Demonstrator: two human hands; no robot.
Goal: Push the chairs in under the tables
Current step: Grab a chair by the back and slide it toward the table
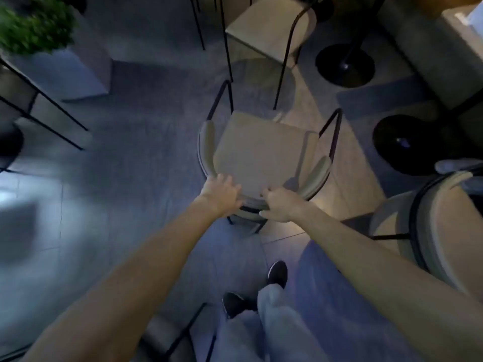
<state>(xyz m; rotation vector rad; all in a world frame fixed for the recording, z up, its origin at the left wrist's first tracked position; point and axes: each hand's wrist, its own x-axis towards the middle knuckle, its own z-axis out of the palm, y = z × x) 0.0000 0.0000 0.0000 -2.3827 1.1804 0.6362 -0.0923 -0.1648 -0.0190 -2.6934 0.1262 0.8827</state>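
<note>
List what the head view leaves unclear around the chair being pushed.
Head view:
- Beige cushioned chair: rear legs mostly hidden under backrest, left hand and right hand.
- Black round table base: tabletop cut off by top edge.
- Green plant: blurred by motion.
- Second beige chair: cut off by right edge.

Café, cushioned chairs [264, 152], pedestal table bases [344, 64]

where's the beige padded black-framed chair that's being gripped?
Head view, centre: the beige padded chair stands directly ahead, left hand and right hand gripping its curved backrest, a second beige chair just beyond it.
</note>
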